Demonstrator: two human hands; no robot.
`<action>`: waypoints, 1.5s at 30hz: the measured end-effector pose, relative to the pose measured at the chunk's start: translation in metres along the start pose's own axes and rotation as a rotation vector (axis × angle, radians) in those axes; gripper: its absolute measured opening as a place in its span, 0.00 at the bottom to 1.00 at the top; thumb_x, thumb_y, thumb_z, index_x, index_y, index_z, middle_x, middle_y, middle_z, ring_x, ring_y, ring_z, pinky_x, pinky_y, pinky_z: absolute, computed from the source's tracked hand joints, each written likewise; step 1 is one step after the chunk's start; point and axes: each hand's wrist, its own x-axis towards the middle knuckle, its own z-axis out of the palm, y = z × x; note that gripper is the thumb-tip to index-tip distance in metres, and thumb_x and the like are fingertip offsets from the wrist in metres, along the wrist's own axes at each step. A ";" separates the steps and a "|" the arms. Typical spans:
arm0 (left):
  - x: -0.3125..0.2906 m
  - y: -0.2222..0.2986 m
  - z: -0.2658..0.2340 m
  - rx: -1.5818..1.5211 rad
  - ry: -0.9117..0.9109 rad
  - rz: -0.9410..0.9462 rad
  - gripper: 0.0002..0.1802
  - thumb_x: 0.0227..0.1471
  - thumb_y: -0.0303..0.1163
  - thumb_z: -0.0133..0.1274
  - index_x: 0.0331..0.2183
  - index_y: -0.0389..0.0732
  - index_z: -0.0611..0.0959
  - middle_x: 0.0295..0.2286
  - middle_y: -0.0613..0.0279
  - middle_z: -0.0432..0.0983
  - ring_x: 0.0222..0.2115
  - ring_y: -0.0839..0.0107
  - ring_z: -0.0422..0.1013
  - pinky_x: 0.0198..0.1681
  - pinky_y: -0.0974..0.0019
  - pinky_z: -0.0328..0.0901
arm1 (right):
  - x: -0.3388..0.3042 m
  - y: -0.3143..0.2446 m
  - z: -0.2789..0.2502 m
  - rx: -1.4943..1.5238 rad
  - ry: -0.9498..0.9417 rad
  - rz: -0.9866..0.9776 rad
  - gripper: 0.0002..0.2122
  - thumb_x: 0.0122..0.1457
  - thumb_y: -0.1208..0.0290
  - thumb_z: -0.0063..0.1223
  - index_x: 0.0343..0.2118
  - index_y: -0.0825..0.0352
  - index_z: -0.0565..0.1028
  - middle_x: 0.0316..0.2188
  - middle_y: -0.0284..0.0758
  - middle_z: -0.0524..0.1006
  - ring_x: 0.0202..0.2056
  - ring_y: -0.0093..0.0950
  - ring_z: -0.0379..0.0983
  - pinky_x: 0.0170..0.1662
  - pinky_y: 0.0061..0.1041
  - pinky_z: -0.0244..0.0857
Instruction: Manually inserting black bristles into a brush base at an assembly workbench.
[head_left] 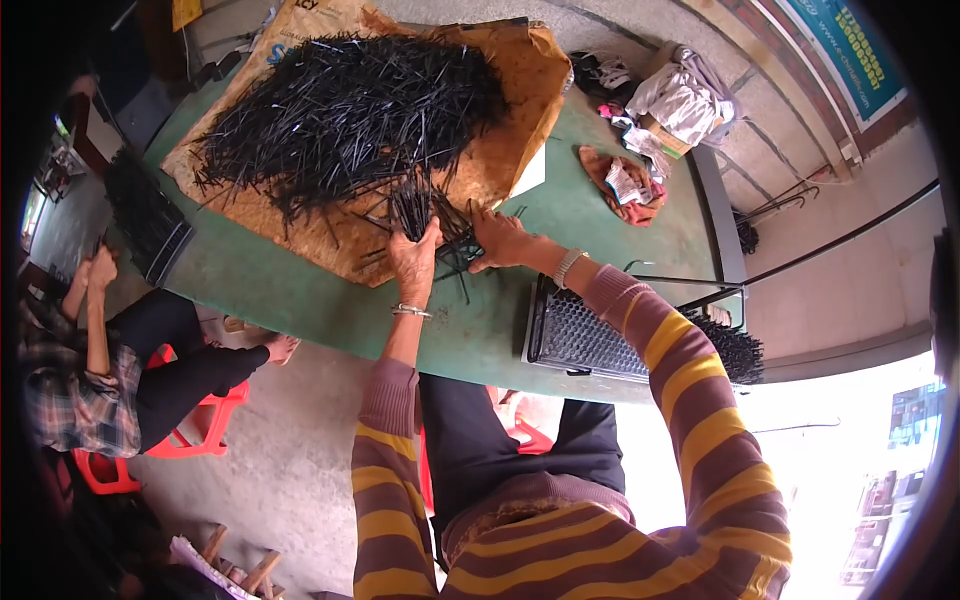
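Note:
My left hand (412, 262) is closed round a bunch of thin black sticks (410, 212), which stand up out of the fist. Close beside it on the right, my right hand (502, 240) has its thumb and fingers apart, touching a few loose black sticks (455, 248) between the two hands. Beyond both hands, a large tangled heap of the same sticks (350, 115) lies on a flattened brown sack (535, 75). The sack is spread over a green table (640, 245), and some sticks stray over its near edge.
A black tray with a honeycomb of holes (585, 335) sits by my right forearm. Cloths (685, 100) and a reddish rag (620, 185) lie at the far right. On the left, another person (90, 380) sits on a red stool (205, 425) near a black bristly rack (145, 220).

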 end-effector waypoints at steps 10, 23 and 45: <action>0.042 0.013 -0.010 -0.226 -0.073 -0.345 0.12 0.51 0.33 0.61 0.21 0.39 0.78 0.15 0.67 0.70 0.12 0.75 0.63 0.16 0.69 0.60 | 0.015 0.004 -0.012 -0.043 0.003 -0.074 0.18 0.46 0.63 0.62 0.34 0.75 0.78 0.40 0.49 0.78 0.44 0.45 0.75 0.46 0.43 0.67; -0.002 -0.001 -0.015 -0.516 -0.127 -0.602 0.12 0.55 0.33 0.57 0.40 0.38 0.78 0.39 0.54 0.80 0.41 0.60 0.77 0.43 0.59 0.70 | 0.011 0.044 -0.065 -0.068 0.244 -0.133 0.14 0.48 0.61 0.56 0.30 0.69 0.81 0.28 0.44 0.80 0.32 0.40 0.79 0.35 0.38 0.72; 0.047 0.017 -0.003 -0.373 -0.006 -0.461 0.09 0.50 0.27 0.62 0.33 0.33 0.82 0.31 0.57 0.80 0.27 0.69 0.76 0.35 0.65 0.73 | 0.014 -0.044 -0.106 0.678 0.253 -0.019 0.37 0.53 0.42 0.57 0.51 0.75 0.70 0.33 0.55 0.76 0.42 0.48 0.75 0.44 0.35 0.69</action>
